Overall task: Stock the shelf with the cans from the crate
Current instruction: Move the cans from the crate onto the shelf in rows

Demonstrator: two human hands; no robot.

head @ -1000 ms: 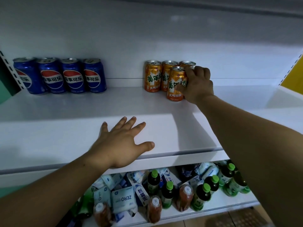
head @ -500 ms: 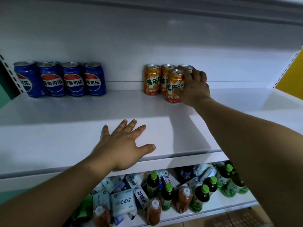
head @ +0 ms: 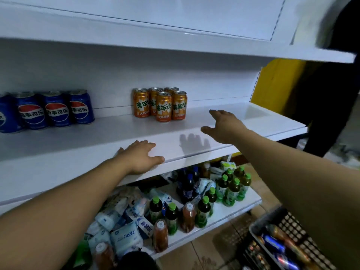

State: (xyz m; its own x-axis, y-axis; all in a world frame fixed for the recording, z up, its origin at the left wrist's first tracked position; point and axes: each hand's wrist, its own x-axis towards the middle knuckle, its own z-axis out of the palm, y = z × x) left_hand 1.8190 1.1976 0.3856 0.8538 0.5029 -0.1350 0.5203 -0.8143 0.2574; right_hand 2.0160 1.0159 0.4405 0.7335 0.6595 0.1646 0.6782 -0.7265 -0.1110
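— Where are my hands?

— Your left hand (head: pixel 141 156) lies flat on the front edge of the shelf (head: pixel 253 117), fingers straight, gripping nothing. Your right hand (head: pixel 224 127) hovers over the shelf just right of centre, fingers spread and relaxed, also empty (its shadow falls on the board to its left).

— And the cans already up there?

— Five orange cans (head: pixel 163 106) stand upright in a tight cluster at the back of the shelf, in the middle of the frame. They sit up and to the left of your right hand, near it but not touching. A row of blue cans (head: pixel 56 110) stands at the left edge of the frame, well apart from both hands.

— The crate?

— The black crate (head: pixel 288 221) is in the lower right corner, below your right forearm. More cans (head: pixel 272 243) lie inside it; I can't tell how many.

— Anything underneath?

— The lower shelf (head: pixel 243 203) carries green-capped bottles (head: pixel 231 190) and white packs (head: pixel 126 235), below your left arm.
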